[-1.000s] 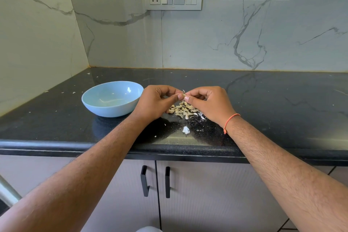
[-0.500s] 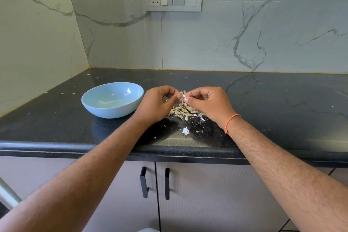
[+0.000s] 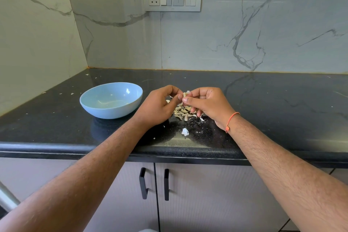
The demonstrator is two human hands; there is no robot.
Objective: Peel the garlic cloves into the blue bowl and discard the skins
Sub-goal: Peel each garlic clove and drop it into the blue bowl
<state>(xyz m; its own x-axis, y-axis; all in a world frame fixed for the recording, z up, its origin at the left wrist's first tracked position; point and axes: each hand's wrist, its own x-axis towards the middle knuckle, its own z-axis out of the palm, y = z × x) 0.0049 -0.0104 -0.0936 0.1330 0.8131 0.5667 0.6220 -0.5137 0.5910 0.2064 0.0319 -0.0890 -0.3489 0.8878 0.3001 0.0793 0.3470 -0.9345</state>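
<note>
Both hands met above the black counter point(image 3: 263, 103): the left hand point(image 3: 158, 106) and right hand point(image 3: 207, 103) each pinched one garlic clove point(image 3: 185, 94) in curled fingers, over the skin pile point(image 3: 182, 112). The blue bowl point(image 3: 111, 100) sat at nine o'clock of the hands.

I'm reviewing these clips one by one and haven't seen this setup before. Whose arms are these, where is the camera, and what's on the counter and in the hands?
There is no machine: a person wears a camera on the head, looking down at their own arms. The left hand and right hand meet above the black counter and together pinch a small garlic clove, apparently peeling it. Below lies a heap of skins. The blue bowl stands to the left; whether it holds cloves is hard to tell.
</note>
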